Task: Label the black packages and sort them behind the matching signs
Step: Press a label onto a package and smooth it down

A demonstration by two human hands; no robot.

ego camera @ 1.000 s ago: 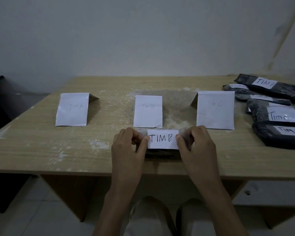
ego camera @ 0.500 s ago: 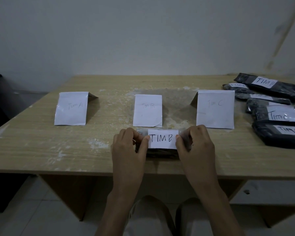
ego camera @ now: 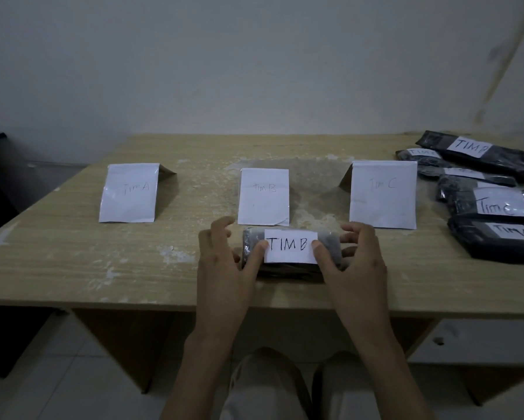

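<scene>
package [ego camera: 291, 253] before middle sign [ego camera: 263, 196] — pile [ego camera: 491, 204] right

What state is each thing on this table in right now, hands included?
TIM A sign, TIM B sign, TIM C sign: standing upright.
front package: lying flat before the TIM B sign.
label: reads TIM B, on the front package.
left hand: thumb pressing label, fingers raised.
right hand: thumb pressing label, fingers loose.
packages at right: labelled, unsorted pile.
</scene>
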